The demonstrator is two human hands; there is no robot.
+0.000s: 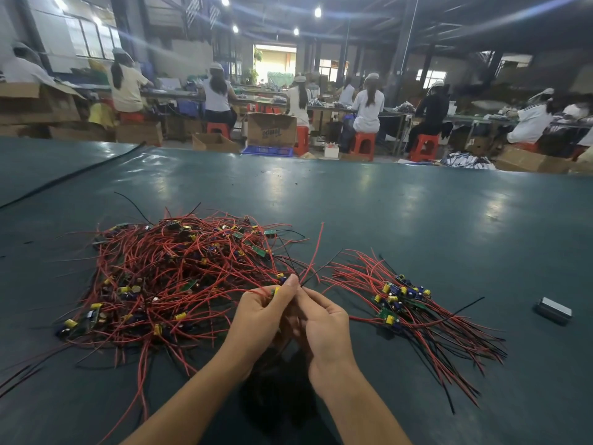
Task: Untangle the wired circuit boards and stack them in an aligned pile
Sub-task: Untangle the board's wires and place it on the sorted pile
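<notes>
Two hands meet over the green table — the left hand curls its fingers round a small wired circuit board, and the right hand pinches red and black wires just beside it. A tangled heap of boards lies to the left. A smaller pile lies to the right, its wires fanned one way, with a small grey block well apart from it.

1. Left hand: bare, with slim fingers, above the near half of the table.
2. Right hand: also bare, knuckles showing on its back, above the same half of the table.
3. Left forearm and right forearm: uncovered as far as they show, over the table's near edge.
</notes>
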